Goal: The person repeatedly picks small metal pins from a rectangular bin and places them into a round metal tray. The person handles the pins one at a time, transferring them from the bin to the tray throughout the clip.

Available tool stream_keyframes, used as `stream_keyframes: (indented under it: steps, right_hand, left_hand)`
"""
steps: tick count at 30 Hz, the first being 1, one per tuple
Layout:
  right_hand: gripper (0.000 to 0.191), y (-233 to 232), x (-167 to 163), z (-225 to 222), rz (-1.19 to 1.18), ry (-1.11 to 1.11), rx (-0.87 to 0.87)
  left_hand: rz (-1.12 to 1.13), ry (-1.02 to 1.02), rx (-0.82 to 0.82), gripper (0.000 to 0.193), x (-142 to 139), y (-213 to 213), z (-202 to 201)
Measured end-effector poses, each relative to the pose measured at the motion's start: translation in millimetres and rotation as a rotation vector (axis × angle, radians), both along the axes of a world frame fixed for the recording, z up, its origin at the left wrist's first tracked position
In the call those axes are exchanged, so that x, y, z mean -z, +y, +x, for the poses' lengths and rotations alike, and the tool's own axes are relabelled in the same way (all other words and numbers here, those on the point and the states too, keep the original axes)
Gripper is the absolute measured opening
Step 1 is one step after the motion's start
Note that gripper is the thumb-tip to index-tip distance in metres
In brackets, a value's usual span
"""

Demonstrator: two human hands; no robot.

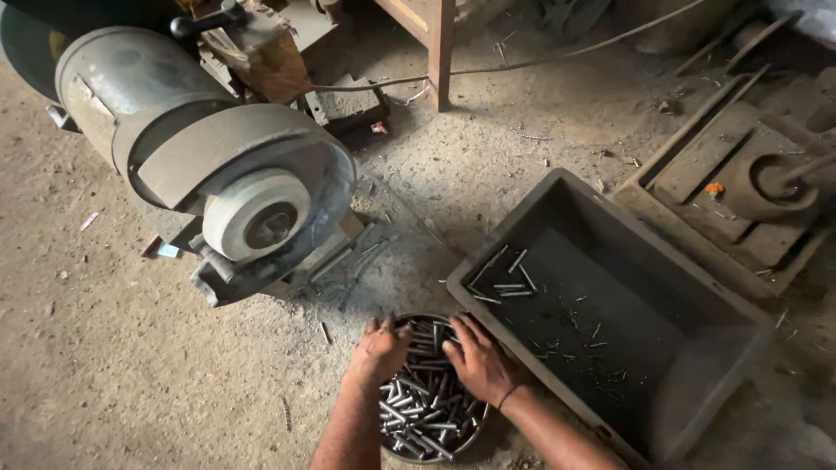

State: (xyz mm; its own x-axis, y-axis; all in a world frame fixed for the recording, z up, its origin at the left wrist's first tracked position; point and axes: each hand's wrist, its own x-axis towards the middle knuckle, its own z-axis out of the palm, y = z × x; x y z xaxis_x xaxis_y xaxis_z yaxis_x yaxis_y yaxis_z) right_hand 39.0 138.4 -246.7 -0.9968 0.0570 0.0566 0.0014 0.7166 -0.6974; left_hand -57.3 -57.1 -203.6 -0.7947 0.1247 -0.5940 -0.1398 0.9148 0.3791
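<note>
Pins: short metal pins (418, 409) lie heaped in a shallow round pan (468, 441) on the floor, nearest the camera, between both forearms.
Left hand: left hand (380, 350) rests on the heap at the pan's far-left edge, fingers curled down into the pins; whether it has any pinched I cannot tell.
Right hand: right hand (479, 361) lies on the heap at the far-right side, fingers spread and pressing among the pins; its hold is likewise hidden.
Handling: each pin looks stiff, smooth and light, though the full pan is probably heavy; loose pins will likely roll and slip, so a small bunch taken across the middle seems the surest hold.
Bin: dark rectangular bin (697, 287) sits just right of the pan, tilted in view, with a few scattered pins (509, 283) in its near corner.
Grinder: bench grinder (200, 148) stands well left and beyond, its pale wheel (257, 213) facing the pan.
Floor: dusty ground (104, 365), a cable and wooden frames beyond.
</note>
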Motion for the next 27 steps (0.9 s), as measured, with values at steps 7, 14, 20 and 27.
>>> stream_keyframes:
  steps: [7, 14, 20, 27]
  right_hand:
    - [0.058, -11, 8, 14, 0.065, 0.036, -0.137]
    - [0.054, 1, -27, -5, 0.01, 0.018, -0.142]
    - [0.02, 12, -90, -27, -0.107, 0.058, 0.243]
    - [0.03, 135, -92, -88, 0.359, -0.076, 0.104]
  left_hand:
    - [-0.093, -0.152, -0.219, 0.071, -24, -6, 1]
    - [-0.205, -0.134, -0.085, 0.073, -10, -32, 16]
    - [-0.009, -0.162, -0.341, 0.08, 3, -42, 23]
    - [-0.043, -0.348, -0.468, 0.091, -27, -38, 27]
